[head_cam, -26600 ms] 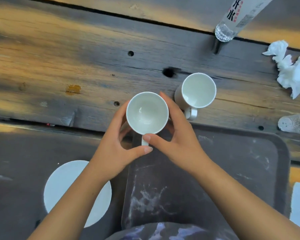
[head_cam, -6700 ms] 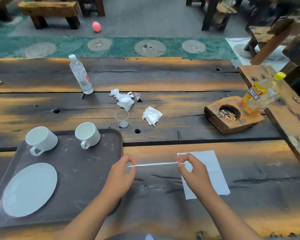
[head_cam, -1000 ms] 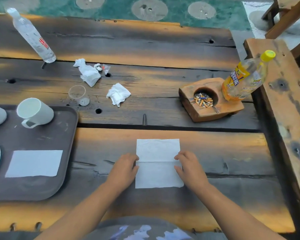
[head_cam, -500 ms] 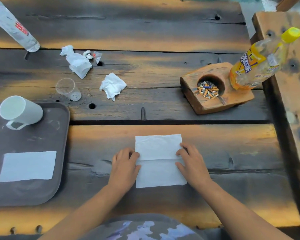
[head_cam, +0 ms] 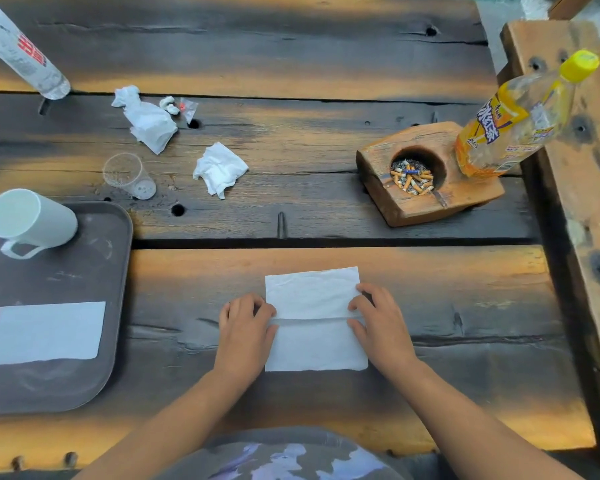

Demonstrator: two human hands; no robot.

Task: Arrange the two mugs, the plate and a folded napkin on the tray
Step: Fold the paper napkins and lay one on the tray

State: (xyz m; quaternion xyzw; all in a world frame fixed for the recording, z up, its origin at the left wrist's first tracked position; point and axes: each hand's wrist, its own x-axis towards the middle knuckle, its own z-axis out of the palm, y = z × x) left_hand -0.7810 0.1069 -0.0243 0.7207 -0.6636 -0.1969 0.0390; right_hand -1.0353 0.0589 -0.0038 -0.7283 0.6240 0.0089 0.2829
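Wooden table [head_cam: 430, 299] — napkin [head_cam: 312, 318] lies lengthwise away, crease crosswise.

We are seeing bare wooden table [head_cam: 194, 341] lying open between the napkin [head_cam: 314, 318] and the gray tray [head_cam: 118, 271] at nine o'clock. At eleven, a plastic cup [head_cam: 129, 174] and crumpled tissue [head_cam: 220, 169] are crowding the way. At one, the wooden ashtray [head_cam: 426, 199] and orange drink bottle [head_cam: 513, 123] are blocking passage.

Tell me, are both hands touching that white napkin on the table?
Touching. The head view shows the left hand and the right hand with fingertips pressed on opposite side edges of the napkin, at its crease.
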